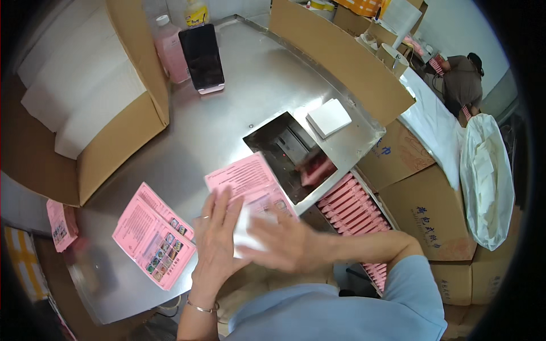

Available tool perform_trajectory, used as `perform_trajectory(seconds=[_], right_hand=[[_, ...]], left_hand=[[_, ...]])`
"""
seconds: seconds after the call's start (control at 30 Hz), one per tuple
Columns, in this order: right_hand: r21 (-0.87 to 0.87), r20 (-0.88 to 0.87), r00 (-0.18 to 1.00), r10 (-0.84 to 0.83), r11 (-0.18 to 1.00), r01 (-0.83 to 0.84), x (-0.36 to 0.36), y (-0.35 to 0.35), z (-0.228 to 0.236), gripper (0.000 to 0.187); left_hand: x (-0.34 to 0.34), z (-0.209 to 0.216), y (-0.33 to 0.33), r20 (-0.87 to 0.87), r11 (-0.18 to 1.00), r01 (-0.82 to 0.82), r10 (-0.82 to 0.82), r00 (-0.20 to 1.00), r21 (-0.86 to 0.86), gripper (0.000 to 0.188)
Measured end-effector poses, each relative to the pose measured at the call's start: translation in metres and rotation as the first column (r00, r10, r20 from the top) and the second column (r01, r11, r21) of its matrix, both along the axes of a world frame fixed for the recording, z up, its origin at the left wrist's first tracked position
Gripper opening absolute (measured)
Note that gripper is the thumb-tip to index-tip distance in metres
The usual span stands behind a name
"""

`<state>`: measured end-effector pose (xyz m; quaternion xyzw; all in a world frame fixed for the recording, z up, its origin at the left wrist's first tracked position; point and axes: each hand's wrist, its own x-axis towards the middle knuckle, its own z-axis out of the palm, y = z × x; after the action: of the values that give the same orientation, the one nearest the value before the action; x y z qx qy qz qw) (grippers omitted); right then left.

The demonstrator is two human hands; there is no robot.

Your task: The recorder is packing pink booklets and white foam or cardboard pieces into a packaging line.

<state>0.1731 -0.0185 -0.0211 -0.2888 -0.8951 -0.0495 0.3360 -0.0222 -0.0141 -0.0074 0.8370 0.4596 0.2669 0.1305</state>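
Note:
Both of my hands are together at the near edge of the metal table, around a small white block of folded paper, likely tissues (248, 230). My left hand (213, 238) lies with its fingers stretched over the lower left of a pink printed sheet (242, 173), against the block's left side. From the right, my right hand (284, 236), blurred by motion, grips the block. Its fingertips are partly hidden. To the left lies a stack of similar pink printed sheets (153, 238), slightly fanned.
A rectangular opening (273, 142) in the table has a blurred pink thing inside. Beside it sits a white paper stack (329, 117). Pink packs (355, 207) fill a box below right. A phone (202, 59) stands at the back, an open carton (122, 125) left. Another person (463, 79) works far right.

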Motion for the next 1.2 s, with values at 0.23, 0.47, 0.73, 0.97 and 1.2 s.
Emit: perform_trajectory(seconds=[0.23,0.47,0.73,0.97,1.2], right_hand=[[-0.695,-0.003,0.994,-0.108,0.715,0.075,-0.041,0.058,0.012,0.02],[0.242,-0.037,0.583,-0.812,0.558,0.794,0.071,0.097,0.002,0.026],[0.218,0.165,0.619,-0.768,0.641,0.736,0.115,0.138,-0.028,0.016],[0.008,-0.136,0.664,-0.735,0.67,0.743,0.157,0.117,-0.028,0.014],[-0.079,-0.24,0.688,-0.685,0.72,0.69,0.148,0.127,-0.025,0.019]], left_hand=[[0.038,-0.011,0.01,-0.095,0.962,-0.262,0.269,0.958,0.08,0.095],[0.021,-0.014,-0.001,-0.35,0.964,-0.203,0.253,0.902,0.172,0.057],[0.003,-0.014,0.008,-0.354,0.944,-0.27,0.322,0.878,0.191,0.057],[0.025,0.009,0.003,-0.3,0.985,-0.157,0.171,0.938,0.07,0.052],[0.02,-0.012,0.008,-0.173,0.967,-0.178,0.21,0.962,0.183,0.039]])
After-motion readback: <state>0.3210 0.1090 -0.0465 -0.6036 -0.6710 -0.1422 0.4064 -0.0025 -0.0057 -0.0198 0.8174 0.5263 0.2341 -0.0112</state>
